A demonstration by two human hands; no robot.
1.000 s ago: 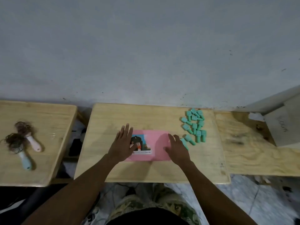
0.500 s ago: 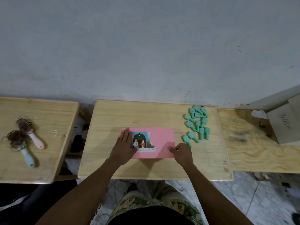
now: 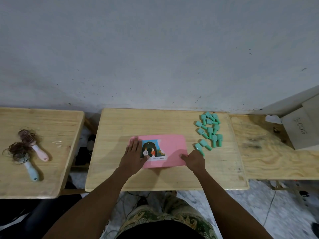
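Left hand [image 3: 133, 156]: fingers [image 3: 135, 144] straight, flat on the left end of the pink packet [image 3: 172, 147].
Right hand [image 3: 195, 162]: fingers curled, thumb on top, gripping the packet's near right corner.
Packet: flat, smooth rectangle with a picture label, at the middle of the pale wooden table [image 3: 155, 121].
Beside it: teal plastic pieces [image 3: 209, 130], loosely clustered to the right.

surface [image 3: 155, 125]: pale wood, smooth, faintly glossy. pink box [image 3: 174, 149]: matt, smooth, with printed paper label [image 3: 152, 150]. green caps [image 3: 209, 130]: smooth plastic by the look.

The pink box [image 3: 172, 149] has a label [image 3: 158, 158] ending "5 pcs"; the rest blurs. Handwriting on the grey box [image 3: 300, 125] is illegible.
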